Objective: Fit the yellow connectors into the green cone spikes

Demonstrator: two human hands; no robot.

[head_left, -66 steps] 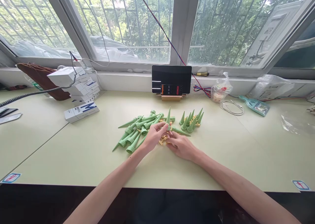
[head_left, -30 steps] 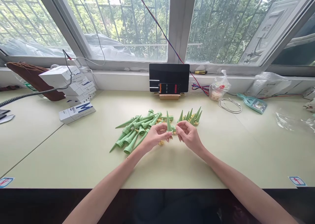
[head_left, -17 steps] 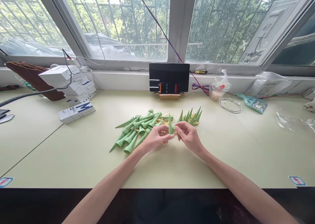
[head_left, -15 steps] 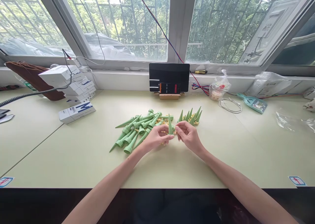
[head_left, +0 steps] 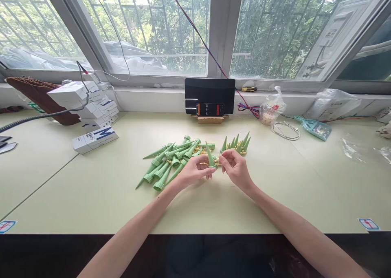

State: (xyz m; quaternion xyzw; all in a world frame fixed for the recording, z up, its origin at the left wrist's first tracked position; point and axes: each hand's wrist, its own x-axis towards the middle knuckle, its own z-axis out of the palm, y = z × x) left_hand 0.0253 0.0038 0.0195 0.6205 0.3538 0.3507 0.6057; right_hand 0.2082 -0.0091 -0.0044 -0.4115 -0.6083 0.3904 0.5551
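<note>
My left hand (head_left: 198, 168) is closed on the base of a green plastic watering spike (head_left: 210, 156), which points upward and leans slightly left. At its right side, my right hand (head_left: 234, 166) pinches a small yellow valve piece (head_left: 216, 160) against the spike; whether it is seated in the spike I cannot tell. Loose green spikes (head_left: 165, 162) lie in a heap left of my left hand, with small yellow pieces (head_left: 198, 152) among them. Behind my right hand, several spikes with yellow pieces (head_left: 236, 142) stand upright in a group.
A phone (head_left: 210, 109) showing a timer leans on a black tablet (head_left: 210, 91) at the back. White boxes (head_left: 96, 139) are on the left. To the right are a plastic bag (head_left: 273, 107), a coiled white cable (head_left: 286, 131) and a teal scoop-shaped item (head_left: 316, 128).
The spike in my left hand has tipped from upright to a slight left lean. My right hand has shifted a little right, and the yellow piece now shows more clearly.
</note>
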